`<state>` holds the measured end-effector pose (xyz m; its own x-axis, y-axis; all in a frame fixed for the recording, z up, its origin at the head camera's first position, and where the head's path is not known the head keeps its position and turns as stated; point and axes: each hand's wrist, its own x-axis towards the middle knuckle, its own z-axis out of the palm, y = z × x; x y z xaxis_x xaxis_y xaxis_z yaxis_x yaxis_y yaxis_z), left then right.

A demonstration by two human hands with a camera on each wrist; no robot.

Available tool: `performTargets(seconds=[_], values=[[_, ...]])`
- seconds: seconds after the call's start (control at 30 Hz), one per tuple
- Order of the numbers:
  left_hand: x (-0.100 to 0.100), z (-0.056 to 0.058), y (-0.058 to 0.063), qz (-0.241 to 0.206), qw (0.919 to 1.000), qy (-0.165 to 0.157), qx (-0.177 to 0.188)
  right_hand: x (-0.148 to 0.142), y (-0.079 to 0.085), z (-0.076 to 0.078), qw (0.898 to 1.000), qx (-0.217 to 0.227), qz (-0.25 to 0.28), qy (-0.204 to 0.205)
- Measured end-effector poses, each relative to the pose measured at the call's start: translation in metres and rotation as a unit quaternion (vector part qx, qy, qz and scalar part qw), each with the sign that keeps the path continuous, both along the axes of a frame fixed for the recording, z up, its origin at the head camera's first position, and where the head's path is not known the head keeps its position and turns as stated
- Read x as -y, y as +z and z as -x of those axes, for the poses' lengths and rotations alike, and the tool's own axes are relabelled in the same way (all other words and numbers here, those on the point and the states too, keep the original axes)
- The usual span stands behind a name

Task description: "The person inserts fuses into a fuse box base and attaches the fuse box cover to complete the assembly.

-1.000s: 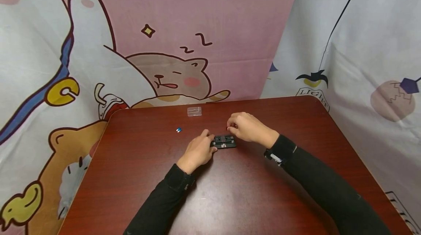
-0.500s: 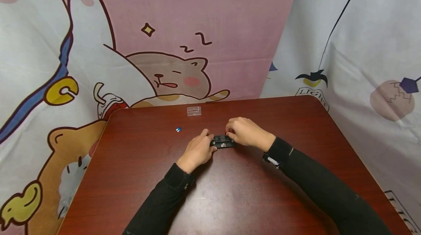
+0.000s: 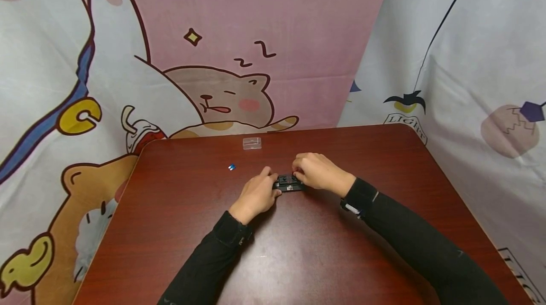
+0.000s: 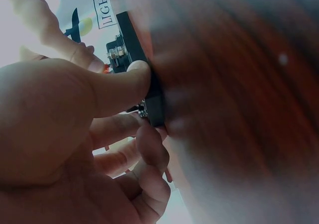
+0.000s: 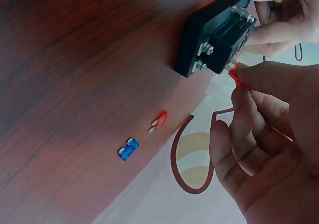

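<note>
A black fuse block (image 3: 290,182) with metal screw terminals lies on the table in the head view. My left hand (image 3: 256,195) grips its left end, thumb (image 4: 137,77) pressed along the near side. My right hand (image 3: 317,170) is over the block's right end. Between its thumb and forefinger it pinches a red blade fuse (image 5: 234,74), whose metal prongs are right at the block's top in the right wrist view. Fingers cover much of this fuse from above. A loose red blade fuse (image 5: 159,121) and a blue blade fuse (image 5: 128,149) lie on the table in that view.
Near the back edge of the brown table (image 3: 273,257) sits a small clear plastic box (image 3: 252,143). A small blue piece (image 3: 232,167) lies left of the block in the head view. A printed cartoon cloth (image 3: 273,20) hangs behind the table.
My right hand has come slightly left and toward me, bringing the red fuse to the block's right end. Over the last half second it barely moves. The left hand stays in place.
</note>
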<state>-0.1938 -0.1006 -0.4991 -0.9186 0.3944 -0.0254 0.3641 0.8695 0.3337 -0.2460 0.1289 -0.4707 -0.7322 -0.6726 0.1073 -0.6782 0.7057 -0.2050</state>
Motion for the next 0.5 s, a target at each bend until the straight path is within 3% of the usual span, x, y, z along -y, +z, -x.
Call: performTargets(seconds=[0.5], values=[[-0.0002, -0.0004, 0.001, -0.003, 1.0, -0.002, -0.005, 0.0004, -0.003, -0.0001, 1.0, 0.013, -0.006, 0.003]])
